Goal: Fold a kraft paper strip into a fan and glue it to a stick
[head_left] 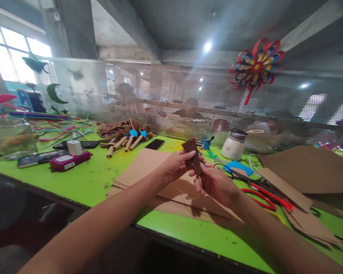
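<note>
Between both hands I hold a small fan of pleated brown paper [192, 148], spread at its top and narrow at its lower end. My left hand [178, 164] pinches its left side with thumb and fingers. At the narrow lower end, my right hand [214, 182] closes on the paper. A thin yellow string [200, 182] hangs from that end and trails onto sheets of brown paper [148, 163] stacked on the green table below. Some fingertips are hidden behind the folded paper.
Left stand a glass jar [15, 139], a maroon power strip [71, 160] and phones. Finished-looking paper fans with blue cutouts [133, 133] lie behind. To the right are red-handled scissors [263, 198], a white jar [233, 145] and brown paper pieces [286, 186]. A perforated screen [165, 95] rises behind the table.
</note>
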The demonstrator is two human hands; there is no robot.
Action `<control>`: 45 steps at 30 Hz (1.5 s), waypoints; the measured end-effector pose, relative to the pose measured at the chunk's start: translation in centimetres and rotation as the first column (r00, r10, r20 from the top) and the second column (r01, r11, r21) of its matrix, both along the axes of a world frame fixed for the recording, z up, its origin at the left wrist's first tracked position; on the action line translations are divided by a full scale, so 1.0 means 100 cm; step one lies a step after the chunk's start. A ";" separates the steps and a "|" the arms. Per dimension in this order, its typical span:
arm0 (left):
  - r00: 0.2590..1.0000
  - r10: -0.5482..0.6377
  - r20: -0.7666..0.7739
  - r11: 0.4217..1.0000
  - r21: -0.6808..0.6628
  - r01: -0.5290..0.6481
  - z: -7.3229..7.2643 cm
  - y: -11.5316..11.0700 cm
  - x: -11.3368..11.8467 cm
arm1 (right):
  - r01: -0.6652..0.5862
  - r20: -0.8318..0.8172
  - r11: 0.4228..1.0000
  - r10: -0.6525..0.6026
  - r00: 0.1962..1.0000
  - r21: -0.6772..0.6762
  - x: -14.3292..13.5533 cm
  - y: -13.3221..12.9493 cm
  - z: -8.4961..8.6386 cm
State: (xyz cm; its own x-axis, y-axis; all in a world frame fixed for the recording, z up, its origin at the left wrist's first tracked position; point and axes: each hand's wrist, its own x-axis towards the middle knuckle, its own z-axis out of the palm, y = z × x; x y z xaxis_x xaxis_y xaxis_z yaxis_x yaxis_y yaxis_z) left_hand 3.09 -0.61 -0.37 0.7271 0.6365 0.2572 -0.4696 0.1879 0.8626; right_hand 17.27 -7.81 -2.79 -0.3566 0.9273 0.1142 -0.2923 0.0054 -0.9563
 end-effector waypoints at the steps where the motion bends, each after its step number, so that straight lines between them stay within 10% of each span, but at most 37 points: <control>1: 1.000 0.000 -0.004 1.000 0.004 0.000 0.000 0.000 0.000 | 0.001 0.019 1.000 -0.001 1.000 -0.002 0.000 0.000 0.000; 13: 0.995 0.064 -0.079 0.991 -0.109 -0.073 -0.007 0.006 0.001 | 0.413 0.401 0.836 -0.539 0.741 0.361 0.004 0.007 0.001; 23: 0.994 0.012 -0.109 0.995 -0.100 -0.023 -0.006 0.008 -0.001 | 0.248 0.132 0.965 -0.257 0.957 0.085 0.006 0.006 0.001; 35: 0.995 -0.002 -0.102 0.998 -0.061 -0.004 -0.007 0.007 -0.002 | 0.348 0.305 0.888 -0.436 0.847 0.302 0.005 0.011 -0.005; 45: 0.996 0.056 -0.064 0.997 -0.051 -0.059 -0.007 0.006 0.000 | 0.252 0.116 0.966 -0.257 0.959 0.057 0.003 0.003 0.003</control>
